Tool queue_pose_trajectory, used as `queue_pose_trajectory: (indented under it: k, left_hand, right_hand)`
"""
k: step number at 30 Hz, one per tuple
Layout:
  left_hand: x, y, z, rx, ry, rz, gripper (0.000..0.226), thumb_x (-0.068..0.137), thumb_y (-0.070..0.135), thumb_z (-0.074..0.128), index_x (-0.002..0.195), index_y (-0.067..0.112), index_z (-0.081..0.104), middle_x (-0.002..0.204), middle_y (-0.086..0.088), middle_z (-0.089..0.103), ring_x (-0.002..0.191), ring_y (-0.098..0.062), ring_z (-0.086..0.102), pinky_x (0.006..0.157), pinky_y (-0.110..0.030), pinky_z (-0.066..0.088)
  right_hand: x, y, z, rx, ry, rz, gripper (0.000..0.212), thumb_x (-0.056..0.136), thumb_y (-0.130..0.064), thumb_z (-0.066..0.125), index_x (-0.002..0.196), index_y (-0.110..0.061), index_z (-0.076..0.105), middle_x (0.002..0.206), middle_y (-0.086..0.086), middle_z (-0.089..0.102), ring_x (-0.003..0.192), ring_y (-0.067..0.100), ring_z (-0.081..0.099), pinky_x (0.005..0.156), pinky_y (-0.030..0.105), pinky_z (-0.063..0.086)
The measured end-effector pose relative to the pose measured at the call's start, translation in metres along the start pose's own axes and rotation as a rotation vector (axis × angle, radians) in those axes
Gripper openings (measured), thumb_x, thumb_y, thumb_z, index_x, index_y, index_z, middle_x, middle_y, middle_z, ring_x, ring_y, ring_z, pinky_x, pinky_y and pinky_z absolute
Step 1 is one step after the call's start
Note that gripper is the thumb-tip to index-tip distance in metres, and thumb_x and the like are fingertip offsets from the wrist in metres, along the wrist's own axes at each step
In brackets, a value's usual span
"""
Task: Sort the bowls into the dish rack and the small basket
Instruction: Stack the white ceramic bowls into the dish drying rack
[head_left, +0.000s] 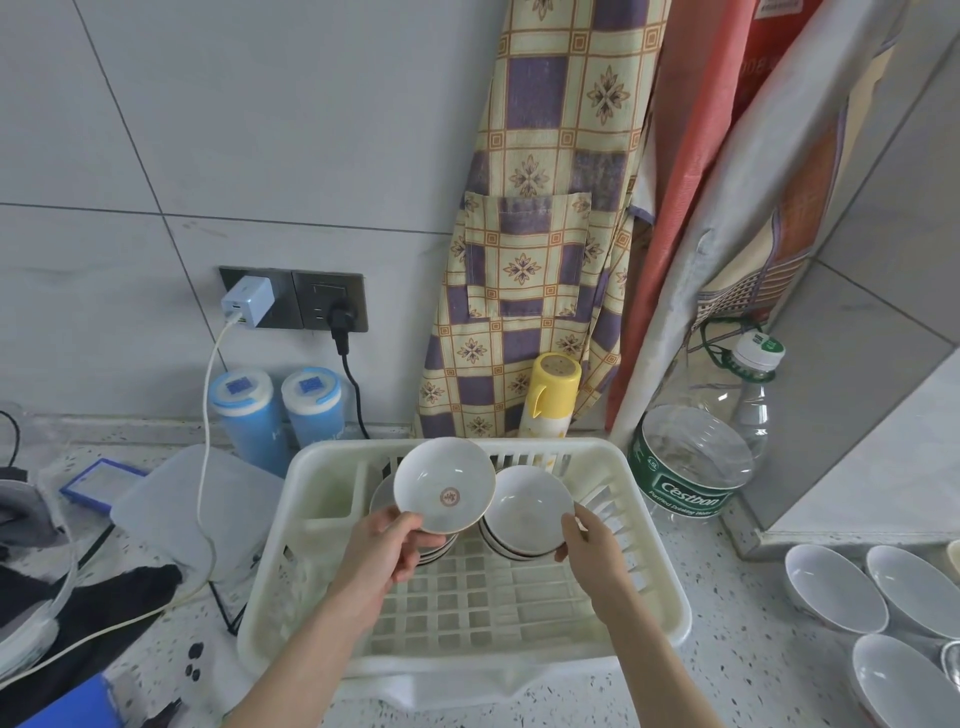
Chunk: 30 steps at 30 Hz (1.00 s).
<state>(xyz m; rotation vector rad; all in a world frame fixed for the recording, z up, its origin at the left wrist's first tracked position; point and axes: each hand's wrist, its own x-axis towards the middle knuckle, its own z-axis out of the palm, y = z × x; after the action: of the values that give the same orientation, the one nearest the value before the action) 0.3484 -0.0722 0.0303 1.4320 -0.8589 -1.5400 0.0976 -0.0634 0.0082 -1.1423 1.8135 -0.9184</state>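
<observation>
A white plastic dish rack (649, 582) stands on the counter in front of me. My left hand (389, 545) pinches the near rim of a white bowl with a red emblem (444, 491), tilted up above a stack of bowls (431, 553) in the rack's back left. My right hand (587, 540) grips the right rim of the top bowl (527, 506) of a second stack beside it. Three white bowls (831, 587) sit on the counter at the far right. No small basket is visible.
A large water bottle (696, 467) stands right of the rack. Behind the rack are a yellow spray can (550, 395), two blue canisters (280, 410) and hanging aprons. Cables, a clear lidded box (171, 499) and dark cloth lie to the left.
</observation>
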Motion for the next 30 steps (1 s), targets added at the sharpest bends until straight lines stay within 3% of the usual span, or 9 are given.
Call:
queue_pose_trajectory:
  k: [5,9,13,16,19,23,30]
  left_hand:
    - [0.0,0.001,0.0,0.002,0.004,-0.004,0.017,0.091,0.008,0.054,0.104,0.008,0.064,0.081,-0.019,0.076,0.039,-0.01,0.036,0.037,-0.019,0.027]
    - [-0.003,0.003,0.002,-0.002,0.01,0.001,0.016,0.09,0.007,0.054,0.103,0.007,0.063,0.081,-0.019,0.076,0.038,-0.011,0.035,0.039,-0.02,0.025]
    - [-0.007,0.006,0.003,-0.011,0.012,0.002,0.015,0.091,0.006,0.053,0.103,0.006,0.063,0.08,-0.02,0.076,0.038,-0.01,0.035,0.038,-0.02,0.025]
    - [-0.007,0.007,0.005,-0.016,0.023,0.002,0.014,0.091,0.005,0.053,0.101,0.005,0.063,0.079,-0.02,0.076,0.038,-0.01,0.034,0.039,-0.021,0.024]
    - [-0.007,0.008,0.005,-0.02,0.027,0.003,0.014,0.091,0.005,0.053,0.1,0.006,0.064,0.079,-0.021,0.076,0.037,-0.011,0.034,0.039,-0.02,0.023]
    - [-0.008,0.008,0.005,-0.023,0.017,0.003,0.015,0.091,0.005,0.053,0.1,0.009,0.064,0.079,-0.021,0.076,0.037,-0.01,0.035,0.039,-0.021,0.025]
    - [-0.008,0.008,0.004,-0.008,0.016,0.0,0.016,0.092,0.006,0.053,0.102,0.009,0.065,0.08,-0.02,0.076,0.04,-0.011,0.034,0.042,-0.023,0.025]
  right_hand:
    - [0.002,0.002,0.0,-0.011,0.006,0.02,0.031,0.103,-0.028,0.042,0.127,-0.023,0.06,0.062,0.0,0.062,0.053,0.006,0.048,0.049,0.02,0.034]
    - [0.005,0.0,0.001,0.054,-0.043,0.192,0.037,0.103,-0.039,0.034,0.121,-0.017,0.058,0.078,0.002,0.058,0.05,0.011,0.037,0.04,0.019,0.027]
    - [0.001,-0.008,0.005,0.219,-0.163,0.326,0.035,0.101,-0.052,0.027,0.123,-0.032,0.045,0.105,0.005,0.056,0.059,0.016,0.067,0.045,0.021,0.032]
    - [0.0,-0.009,0.006,0.357,-0.274,0.392,0.032,0.098,-0.052,0.045,0.126,-0.038,0.039,0.116,0.01,0.051,0.076,0.029,0.076,0.04,0.02,0.034]
    - [0.001,-0.01,0.009,0.394,-0.337,0.42,0.036,0.095,-0.033,0.054,0.128,-0.037,0.038,0.115,0.013,0.049,0.08,0.035,0.075,0.039,0.02,0.037]
    - [0.006,-0.006,0.009,0.332,-0.236,0.378,0.029,0.095,-0.015,0.049,0.123,-0.023,0.047,0.098,0.017,0.06,0.067,0.025,0.075,0.039,0.02,0.035]
    - [0.006,-0.006,0.004,0.248,-0.145,0.328,0.023,0.089,-0.006,0.046,0.11,-0.009,0.054,0.079,0.018,0.061,0.043,0.013,0.061,0.038,0.019,0.031]
